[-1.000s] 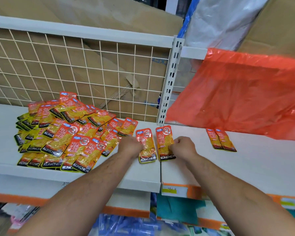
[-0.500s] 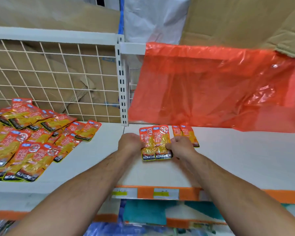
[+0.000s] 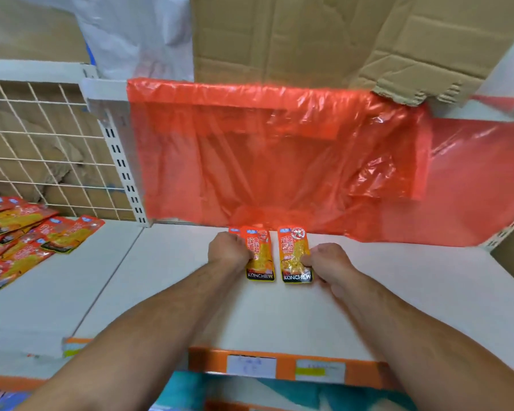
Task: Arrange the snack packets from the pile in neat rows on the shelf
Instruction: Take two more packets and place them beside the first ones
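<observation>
**Two packets, one per hand**

L hand: fingers curled onto left packet. R hand: fingertips pinch right packet at its edge. Both lie on the shelf btwn the knuckles, slim gap apart. Pile sits well left of L hand.

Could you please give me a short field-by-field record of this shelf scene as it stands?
left hand: grips left packet, which lies on the shelf
right hand: pinches right packet
packets: side by side, a gap between them, below the red plastic sheet
another packet: only a corner shows beyond the left hand
pile: loose packets at far left
</observation>
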### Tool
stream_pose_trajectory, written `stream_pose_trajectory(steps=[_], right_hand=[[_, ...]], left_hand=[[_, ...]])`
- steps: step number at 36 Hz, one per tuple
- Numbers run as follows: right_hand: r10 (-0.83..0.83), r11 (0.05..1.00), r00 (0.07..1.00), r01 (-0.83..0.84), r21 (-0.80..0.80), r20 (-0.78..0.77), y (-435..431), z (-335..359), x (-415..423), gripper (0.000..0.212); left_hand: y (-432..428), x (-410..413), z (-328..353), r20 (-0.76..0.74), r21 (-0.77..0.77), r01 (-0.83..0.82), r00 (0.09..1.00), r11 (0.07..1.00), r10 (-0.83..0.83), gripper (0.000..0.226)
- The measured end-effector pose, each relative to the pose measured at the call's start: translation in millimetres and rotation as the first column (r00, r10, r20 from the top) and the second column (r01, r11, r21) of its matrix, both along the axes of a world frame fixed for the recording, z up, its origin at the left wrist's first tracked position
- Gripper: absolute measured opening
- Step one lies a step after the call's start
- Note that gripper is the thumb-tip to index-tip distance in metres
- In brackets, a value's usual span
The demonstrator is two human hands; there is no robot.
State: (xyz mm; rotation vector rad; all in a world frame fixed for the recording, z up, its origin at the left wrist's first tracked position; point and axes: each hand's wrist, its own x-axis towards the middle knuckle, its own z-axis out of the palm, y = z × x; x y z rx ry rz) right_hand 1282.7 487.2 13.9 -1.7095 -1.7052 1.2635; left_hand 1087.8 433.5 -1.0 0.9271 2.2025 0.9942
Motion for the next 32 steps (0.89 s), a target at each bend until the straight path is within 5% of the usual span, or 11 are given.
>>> stream_pose_trajectory(steps=[16, 32], right_hand=[[0.055, 0.996, 0.998, -0.055, -0.065, 0.01, 44, -11, 24, 0.02], [0.076, 0.992, 0.997, -0.073, -0.099, 0.029, 59, -17, 13, 0.013]], left_hand=[[51, 15, -15, -0.254, -0.063, -0.047, 0.967, 0.997, 0.03, 0.017], [60, 12, -19, -0.348, -0.117, 0.056, 0.933, 0.992, -0.094, 0.012]])
